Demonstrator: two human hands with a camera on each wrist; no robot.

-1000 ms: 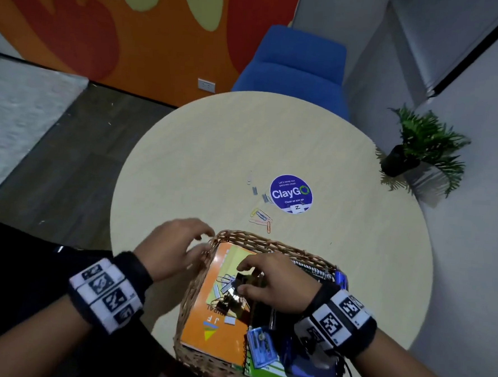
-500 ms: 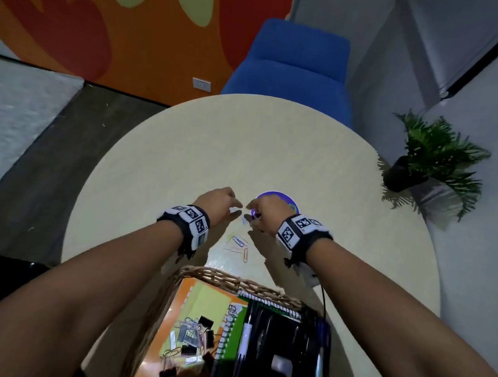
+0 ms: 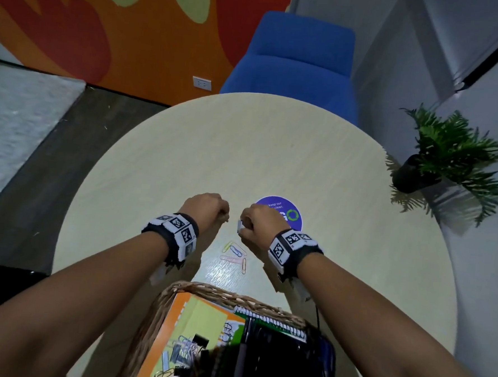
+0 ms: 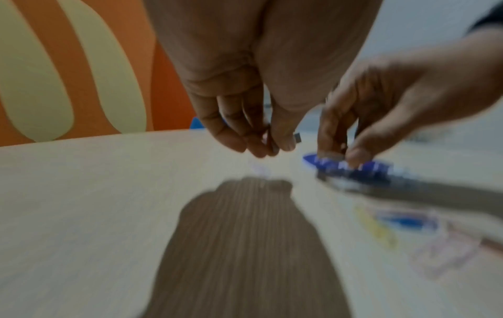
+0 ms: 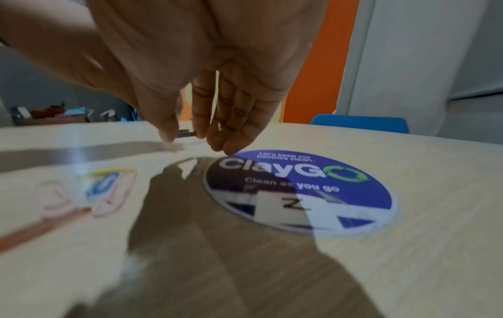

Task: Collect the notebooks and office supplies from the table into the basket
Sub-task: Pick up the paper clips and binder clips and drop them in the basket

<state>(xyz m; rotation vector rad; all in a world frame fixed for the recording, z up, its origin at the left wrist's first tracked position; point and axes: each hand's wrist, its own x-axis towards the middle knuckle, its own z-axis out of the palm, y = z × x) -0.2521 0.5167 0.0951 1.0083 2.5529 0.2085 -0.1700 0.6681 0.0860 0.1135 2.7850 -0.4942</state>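
- Pale round tabletop (image 3: 273,149) lies under both hands, which a second ago were back at the basket (image 3: 206,290) and have since reached out past its far rim.
- Right hand (image 3: 261,225): thumb and fingers (image 5: 234,120) are closed in a pinch on a thin metal piece (image 3: 238,225), held just off the tabletop. The other fingertips hang at the near edge of the sticker (image 5: 299,189).
- Left hand (image 3: 205,212): its fingers (image 4: 234,129) are drawn together against the thumb. A dark bit (image 4: 298,137) shows at the thumb tip, so it seems to be pinched there, though the blur leaves some doubt.
- Between the two sets of fingertips the tabletop shows only shadow and a faint smudge. The small silvery pieces that lay there a second ago are off the surface, so I judge that batch picked up.
- Just on the wrist side of the fingers, between both forearms, the paper clips (image 3: 235,253) lie flat in a loose bunch, where they were before and untouched.
- Further back, at the elbows, the basket already holds the orange notebook (image 3: 175,323), the green notebook (image 3: 268,323) and a heap of clips (image 3: 185,352).
- My reading: nearly done. What is pinched now has to go back to the basket, and the paper clips look like the last things out. They are thin and flat on a smooth top, so they may need nails or a slide to lift.
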